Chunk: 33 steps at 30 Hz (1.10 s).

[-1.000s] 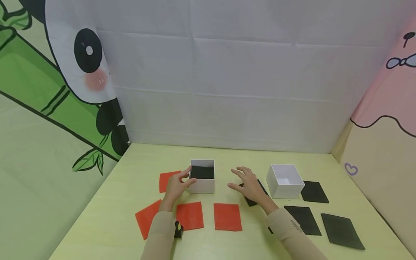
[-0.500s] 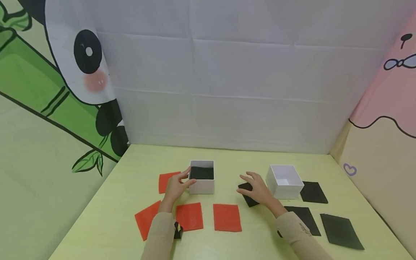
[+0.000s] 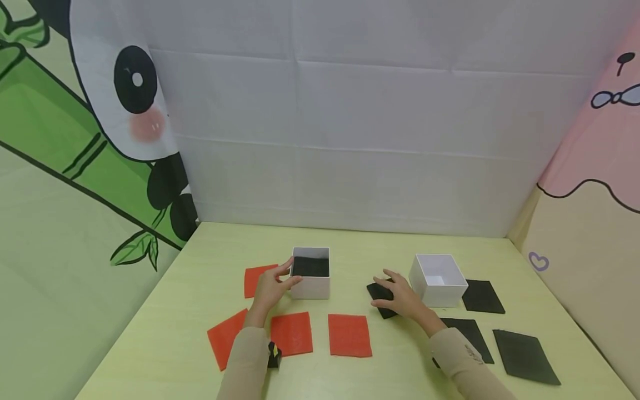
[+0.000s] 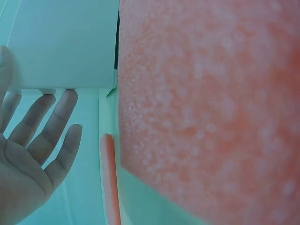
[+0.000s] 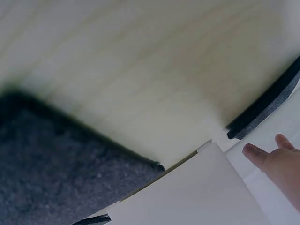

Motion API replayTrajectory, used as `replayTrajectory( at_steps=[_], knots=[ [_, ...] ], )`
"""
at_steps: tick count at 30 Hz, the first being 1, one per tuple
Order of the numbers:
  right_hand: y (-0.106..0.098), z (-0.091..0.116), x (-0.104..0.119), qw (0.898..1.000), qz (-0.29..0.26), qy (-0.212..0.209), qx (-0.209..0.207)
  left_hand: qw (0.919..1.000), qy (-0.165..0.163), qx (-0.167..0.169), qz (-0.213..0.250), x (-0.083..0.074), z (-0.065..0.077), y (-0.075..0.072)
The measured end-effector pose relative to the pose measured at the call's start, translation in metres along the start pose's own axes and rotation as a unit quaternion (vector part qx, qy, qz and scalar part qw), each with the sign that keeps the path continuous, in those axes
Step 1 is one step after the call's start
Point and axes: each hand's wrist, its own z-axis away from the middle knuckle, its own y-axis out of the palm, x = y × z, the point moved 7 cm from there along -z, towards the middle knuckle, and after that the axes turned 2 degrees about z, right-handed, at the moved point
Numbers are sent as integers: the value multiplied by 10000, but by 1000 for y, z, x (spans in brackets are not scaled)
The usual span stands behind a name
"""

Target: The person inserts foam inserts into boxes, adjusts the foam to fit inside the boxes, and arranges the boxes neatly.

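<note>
My left hand (image 3: pixel 271 286) touches the left side of a white box (image 3: pixel 311 288), its thumb by the front top edge. In the left wrist view, the spread, fairly straight fingers of the left hand (image 4: pixel 44 140) touch the box (image 4: pixel 61 42) with their tips. A black sheet (image 3: pixel 310 266) lies inside that box. Over a black square (image 3: pixel 378 294) on the table, my right hand (image 3: pixel 400 297) hovers with relaxed fingers and partly covers it; contact cannot be told. The right wrist view catches only part of the right hand (image 5: pixel 276 161).
A second white box (image 3: pixel 440 289) with a bare inside stands to the right. Black squares (image 3: pixel 527 355) lie around it, one partly under the right sleeve (image 3: pixel 465 364). Several red squares (image 3: pixel 350 335) are spread at the left and front. A white cloth (image 3: pixel 350 139) hangs behind the table.
My right hand has moved right and slightly toward me, over the black square, its fingers drawing a little closer together. My left hand and the box beside it have stayed put.
</note>
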Motion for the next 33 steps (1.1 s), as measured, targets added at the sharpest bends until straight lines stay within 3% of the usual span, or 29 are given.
replayTrajectory(
  at_steps=[25, 33],
  knots=[
    [8, 1, -11, 9993, 83, 207, 292, 10000, -77, 38, 19, 1, 1, 0],
    [8, 1, -14, 9987, 316, 378, 141, 10000, -81, 49, -19, 1, 0, 0]
  ],
)
